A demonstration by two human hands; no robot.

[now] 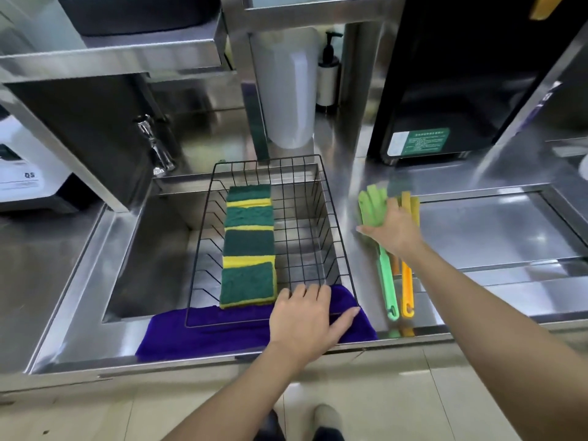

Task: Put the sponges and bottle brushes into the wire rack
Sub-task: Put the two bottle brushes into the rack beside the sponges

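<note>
Steadying the wire rack (318, 198), left hand (307, 316) lay flat, grip wide; right hand (393, 229) lay fingers-spread on bottle brushes (386, 281), heads away, handles near. Sponges (249, 243) ran lengthwise.

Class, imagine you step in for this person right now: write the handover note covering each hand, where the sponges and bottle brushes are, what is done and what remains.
Left hand: resting on the near rim of the wire rack, fingers over the wire, steadying it; holds nothing else.
Right hand: open, palm down on the heads of the bottle brushes, not yet closed around them.
Sponges: a row of green-and-yellow ones already inside the rack, along its left side.
Green brush and orange brush: on the steel counter right of the rack, handles pointing toward the person.
The rack sits over the sink, its near edge on a purple cloth.
Done: sponges. Left: both brushes into the rack.
</note>
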